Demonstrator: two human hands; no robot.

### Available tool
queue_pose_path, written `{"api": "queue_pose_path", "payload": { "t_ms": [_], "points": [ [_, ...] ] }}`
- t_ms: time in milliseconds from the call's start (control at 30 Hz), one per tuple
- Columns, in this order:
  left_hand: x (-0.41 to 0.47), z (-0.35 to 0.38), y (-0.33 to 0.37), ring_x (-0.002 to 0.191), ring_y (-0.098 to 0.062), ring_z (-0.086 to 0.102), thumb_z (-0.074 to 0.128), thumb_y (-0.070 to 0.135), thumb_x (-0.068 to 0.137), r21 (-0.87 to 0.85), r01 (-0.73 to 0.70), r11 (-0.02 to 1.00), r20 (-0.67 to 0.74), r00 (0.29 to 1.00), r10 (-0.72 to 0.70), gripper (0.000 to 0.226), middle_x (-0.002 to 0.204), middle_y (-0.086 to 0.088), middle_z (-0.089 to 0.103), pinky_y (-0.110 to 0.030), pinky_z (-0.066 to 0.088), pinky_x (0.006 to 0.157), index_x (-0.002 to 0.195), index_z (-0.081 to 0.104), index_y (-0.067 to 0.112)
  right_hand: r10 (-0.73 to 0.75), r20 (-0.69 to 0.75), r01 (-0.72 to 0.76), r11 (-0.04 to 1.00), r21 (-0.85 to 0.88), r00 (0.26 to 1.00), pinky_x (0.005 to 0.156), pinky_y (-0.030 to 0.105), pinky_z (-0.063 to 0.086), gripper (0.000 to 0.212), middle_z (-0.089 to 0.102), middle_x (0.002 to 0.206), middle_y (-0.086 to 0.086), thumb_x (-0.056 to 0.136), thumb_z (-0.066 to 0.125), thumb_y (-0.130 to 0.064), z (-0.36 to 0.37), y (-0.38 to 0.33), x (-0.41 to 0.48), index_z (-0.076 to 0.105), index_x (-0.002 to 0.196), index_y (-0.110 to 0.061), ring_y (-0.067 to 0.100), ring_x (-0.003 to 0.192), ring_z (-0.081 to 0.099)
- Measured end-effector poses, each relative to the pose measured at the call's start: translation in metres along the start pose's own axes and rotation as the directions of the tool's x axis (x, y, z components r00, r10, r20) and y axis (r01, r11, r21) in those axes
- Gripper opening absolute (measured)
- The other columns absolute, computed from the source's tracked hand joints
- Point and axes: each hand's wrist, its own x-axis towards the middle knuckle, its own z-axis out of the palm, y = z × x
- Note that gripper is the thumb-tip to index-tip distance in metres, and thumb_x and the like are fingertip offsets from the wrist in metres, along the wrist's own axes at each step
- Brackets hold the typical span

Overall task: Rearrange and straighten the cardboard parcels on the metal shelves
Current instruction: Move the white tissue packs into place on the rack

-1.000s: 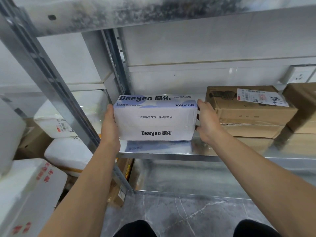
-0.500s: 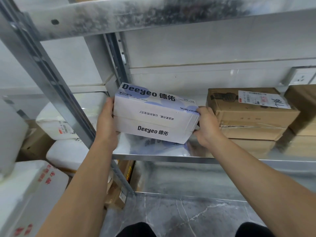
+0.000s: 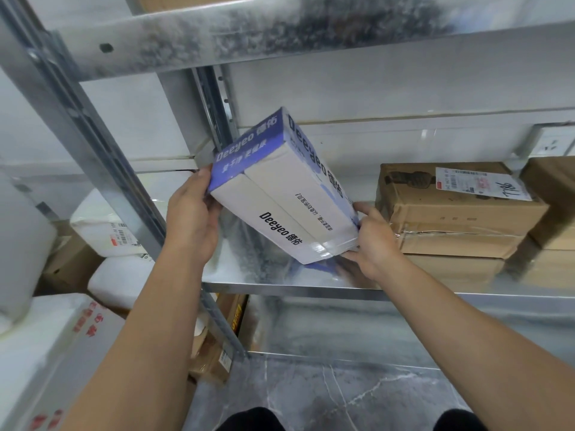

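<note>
Rack (image 3: 102, 157): a galvanised metal frame is seen close up, with a slanted upright at the left and a speckled upper shelf (image 3: 280, 35) across the top.
Floor (image 3: 342, 396): grey marbled tiles are seen below the rack.
Middle shelf (image 3: 264, 276): a shiny metal board is seen at chest height, and the things on it are mirrored in its surface.
White parcels (image 3: 102, 225): several pale wrapped bundles are stacked to the left of the upright, outside the bay.
Cartons (image 3: 451, 209): brown cardboard boxes are stacked on the right half of the middle shelf, with one more at the far right edge.
Box (image 3: 280, 209): a white and blue carton printed "Deeyeo" is held steeply tilted over the left half of the middle shelf, its blue end raised to the upper left and its lower corner just beside the cartons. Whether that corner touches the shelf cannot be told.
Left hand (image 3: 193, 219): the raised blue end is gripped, with fingers curled behind it.
Right hand (image 3: 373, 241): the lower corner is pinched, thumb above and fingers beneath.
Label (image 3: 479, 183): a white shipping slip with handwriting is stuck on the top carton.
Socket (image 3: 553, 144): a white wall outlet is seen above the cartons.
</note>
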Motion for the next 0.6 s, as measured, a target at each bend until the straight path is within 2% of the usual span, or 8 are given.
{"api": "queue_pose_path", "payload": {
  "t_ms": [100, 233, 300, 400, 433, 500, 533, 600],
  "points": [
    [-0.008, 0.008, 0.003, 0.077, -0.008, 0.068, 0.046, 0.032, 0.107, -0.015, 0.04, 0.999, 0.062, 0.997, -0.039, 0.027, 0.083, 0.009, 0.075, -0.032, 0.055, 0.083, 0.101, 0.07, 0.022, -0.005, 0.017, 0.006, 0.996, -0.088, 1.0, 0.068, 0.033, 0.055, 0.047, 0.066, 0.098, 0.004, 0.1, 0.031, -0.001, 0.002, 0.0, -0.001, 0.059, 0.122, -0.031, 0.023, 0.081, 0.062],
    [-0.016, 0.015, 0.007, 0.094, -0.005, 0.07, 0.032, 0.048, 0.108, 0.025, 0.087, 0.996, 0.186, 0.978, -0.09, 0.039, 0.104, 0.015, 0.074, -0.044, 0.053, 0.092, 0.115, 0.068, 0.033, 0.05, 0.052, -0.042, 0.988, -0.149, 0.997, 0.05, 0.028, 0.055, 0.034, 0.067, 0.098, 0.005, 0.102, 0.038, -0.007, 0.005, 0.007, -0.003, 0.058, 0.123, -0.025, 0.021, 0.077, 0.066],
    [-0.02, 0.019, 0.006, 0.09, -0.004, 0.067, 0.031, 0.045, 0.109, 0.061, 0.082, 0.995, 0.211, 0.973, -0.093, 0.039, 0.093, 0.017, 0.074, -0.045, 0.05, 0.097, 0.116, 0.067, 0.032, 0.087, 0.098, -0.071, 0.986, -0.154, 0.991, 0.054, 0.032, 0.059, 0.024, 0.073, 0.106, 0.008, 0.104, 0.043, -0.018, 0.008, 0.01, -0.004, 0.062, 0.119, -0.02, 0.023, 0.083, 0.072],
    [-0.023, 0.023, 0.001, 0.073, -0.002, 0.061, 0.037, 0.038, 0.109, 0.1, 0.069, 0.993, 0.194, 0.977, -0.087, 0.033, 0.07, 0.017, 0.066, -0.041, 0.05, 0.092, 0.1, 0.068, 0.029, 0.111, 0.145, -0.086, 0.981, -0.171, 0.983, 0.05, 0.033, 0.06, 0.03, 0.076, 0.076, 0.001, 0.104, 0.041, -0.019, 0.011, 0.009, -0.01, 0.069, 0.096, -0.015, 0.016, 0.061, 0.072],
    [-0.023, 0.023, -0.001, 0.075, -0.004, 0.062, 0.041, 0.034, 0.109, 0.103, 0.063, 0.993, 0.196, 0.977, -0.082, 0.03, 0.072, 0.015, 0.067, -0.039, 0.051, 0.09, 0.098, 0.069, 0.027, 0.112, 0.153, -0.083, 0.979, -0.186, 0.982, 0.057, 0.039, 0.064, 0.032, 0.077, 0.074, 0.001, 0.103, 0.04, -0.019, 0.013, 0.009, -0.012, 0.07, 0.093, -0.014, 0.018, 0.063, 0.073],
    [-0.02, 0.021, -0.009, 0.079, -0.008, 0.063, 0.047, 0.023, 0.107, 0.134, 0.035, 0.99, 0.216, 0.974, -0.063, 0.025, 0.077, 0.011, 0.07, -0.034, 0.051, 0.085, 0.097, 0.07, 0.022, 0.071, 0.166, -0.033, 0.975, -0.221, 0.984, 0.081, 0.05, 0.063, 0.032, 0.079, 0.091, 0.007, 0.099, 0.042, -0.021, 0.018, 0.008, -0.014, 0.072, 0.101, -0.01, 0.032, 0.088, 0.076],
    [-0.019, 0.019, -0.012, 0.079, -0.009, 0.064, 0.048, 0.018, 0.106, 0.157, 0.018, 0.987, 0.229, 0.972, -0.055, 0.024, 0.08, 0.009, 0.072, -0.031, 0.051, 0.082, 0.098, 0.071, 0.02, 0.039, 0.164, -0.001, 0.974, -0.225, 0.986, 0.085, 0.046, 0.062, 0.032, 0.078, 0.1, 0.01, 0.097, 0.042, -0.023, 0.019, 0.006, -0.015, 0.072, 0.105, -0.011, 0.035, 0.098, 0.074],
    [-0.017, 0.016, -0.018, 0.084, -0.009, 0.067, 0.048, 0.013, 0.105, 0.192, 0.004, 0.981, 0.243, 0.969, -0.052, 0.024, 0.09, 0.006, 0.076, -0.026, 0.053, 0.078, 0.106, 0.072, 0.015, 0.01, 0.186, 0.033, 0.973, -0.227, 0.983, 0.079, 0.037, 0.06, 0.029, 0.077, 0.101, 0.006, 0.099, 0.042, -0.024, 0.022, -0.001, -0.022, 0.07, 0.105, -0.015, 0.025, 0.093, 0.073]
  ]
}}
